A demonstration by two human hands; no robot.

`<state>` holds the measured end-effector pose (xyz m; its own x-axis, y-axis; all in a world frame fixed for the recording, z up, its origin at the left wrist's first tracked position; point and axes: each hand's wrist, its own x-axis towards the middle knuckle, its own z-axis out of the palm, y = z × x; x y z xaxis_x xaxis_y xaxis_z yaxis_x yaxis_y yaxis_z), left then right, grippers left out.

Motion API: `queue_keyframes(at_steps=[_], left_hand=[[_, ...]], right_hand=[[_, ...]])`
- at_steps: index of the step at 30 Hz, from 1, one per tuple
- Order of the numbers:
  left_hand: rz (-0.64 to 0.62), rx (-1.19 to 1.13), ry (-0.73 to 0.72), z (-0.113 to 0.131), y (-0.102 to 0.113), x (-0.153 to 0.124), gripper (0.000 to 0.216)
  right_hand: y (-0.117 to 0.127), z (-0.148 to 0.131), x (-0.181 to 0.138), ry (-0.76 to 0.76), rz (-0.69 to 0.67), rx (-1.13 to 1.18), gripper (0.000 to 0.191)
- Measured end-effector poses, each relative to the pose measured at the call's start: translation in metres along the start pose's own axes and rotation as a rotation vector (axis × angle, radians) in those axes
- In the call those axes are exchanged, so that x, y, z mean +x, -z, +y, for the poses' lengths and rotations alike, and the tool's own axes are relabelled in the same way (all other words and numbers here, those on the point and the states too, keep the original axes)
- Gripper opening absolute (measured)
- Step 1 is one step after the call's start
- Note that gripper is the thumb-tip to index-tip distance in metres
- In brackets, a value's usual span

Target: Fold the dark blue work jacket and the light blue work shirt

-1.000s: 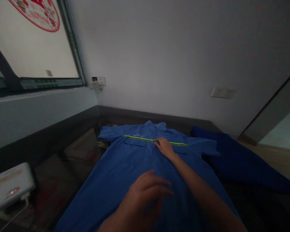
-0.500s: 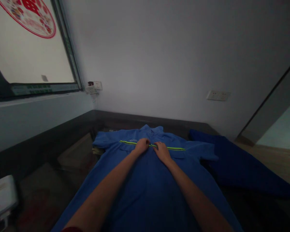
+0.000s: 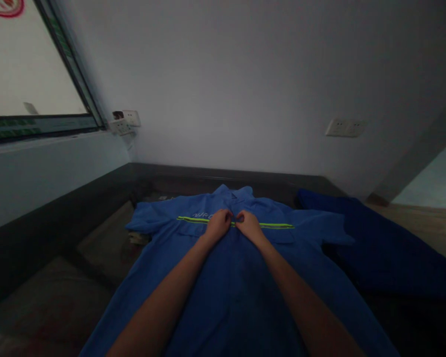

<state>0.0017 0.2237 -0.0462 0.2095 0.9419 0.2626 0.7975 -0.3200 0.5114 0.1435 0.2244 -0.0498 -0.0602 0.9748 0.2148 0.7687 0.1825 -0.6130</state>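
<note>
A blue short-sleeved work shirt (image 3: 208,277) lies spread out face up, its collar toward the wall. A yellow-green stripe crosses its chest, with pale lettering above the stripe on the left. My left hand (image 3: 219,223) pinches the front placket at the stripe, fingers closed. Close beside it, my right hand (image 3: 248,224) also has its fingertips closed on the placket. The two hands nearly meet at the shirt's centre line. Whatever small fastening lies between the fingertips is too dark and small to make out.
Darker blue folded cloth (image 3: 386,248) lies to the right, partly under the right sleeve. The dark surface (image 3: 96,248) has a raised edge along the wall. Wall sockets (image 3: 345,128) are at right, with more sockets (image 3: 131,118) by the window at left.
My view has moved closer and tilted down, so the shirt looks larger. My right fingers have drawn up into a tighter pinch beside the left hand. A pale object at lower left has mostly left view.
</note>
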Motion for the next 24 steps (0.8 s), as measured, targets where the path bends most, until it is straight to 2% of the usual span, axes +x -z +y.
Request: queue_keyframes(at_steps=[7,12,18,24], left_hand=[[-0.065,0.023,0.043,0.003,0.008,0.001,0.012],[-0.087,0.04,0.08,0.003,0.002,0.0,0.017],[-0.093,0.084,0.09,0.003,-0.002,0.001,0.016],[-0.064,0.097,0.07,0.005,-0.002,-0.001,0.013]], right_hand=[[0.007,0.013,0.007,-0.029,-0.017,0.138,0.013],[0.008,0.02,0.011,-0.033,-0.016,0.301,0.012],[0.009,0.022,0.013,-0.051,0.002,0.44,0.013],[0.01,0.023,0.011,-0.043,-0.037,0.497,0.015]])
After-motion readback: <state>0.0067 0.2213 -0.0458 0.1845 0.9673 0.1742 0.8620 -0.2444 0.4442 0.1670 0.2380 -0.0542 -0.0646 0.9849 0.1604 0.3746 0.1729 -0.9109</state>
